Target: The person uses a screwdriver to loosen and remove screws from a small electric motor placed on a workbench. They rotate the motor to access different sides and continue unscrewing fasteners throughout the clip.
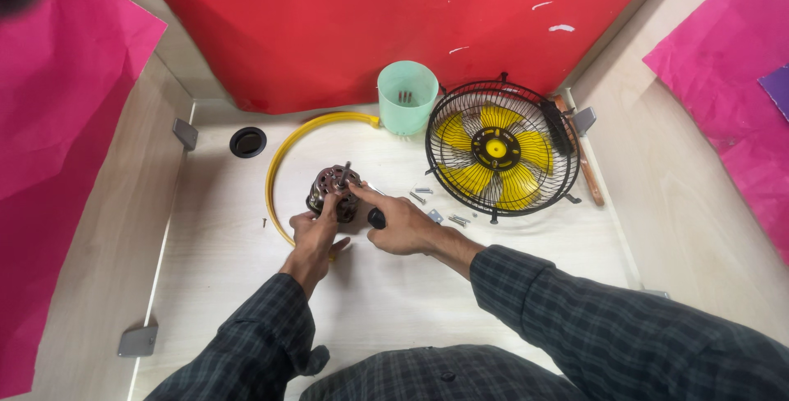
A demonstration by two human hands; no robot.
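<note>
A dark fan motor point(334, 186) with copper windings and a short shaft stands on the pale wooden table point(222, 261). My left hand point(316, 235) grips its near left side. My right hand point(399, 222) holds a screwdriver with a black handle point(376, 218), its index finger stretched onto the motor's top. Both arms wear dark checked sleeves.
A black wire fan cage with yellow blades point(501, 150) lies at the right. A mint green cup point(407, 97) stands behind it. A yellow ring point(279, 163) curves around the motor. Loose screws point(440, 208) lie between motor and fan. A black round cap point(247, 142) sits at the back left.
</note>
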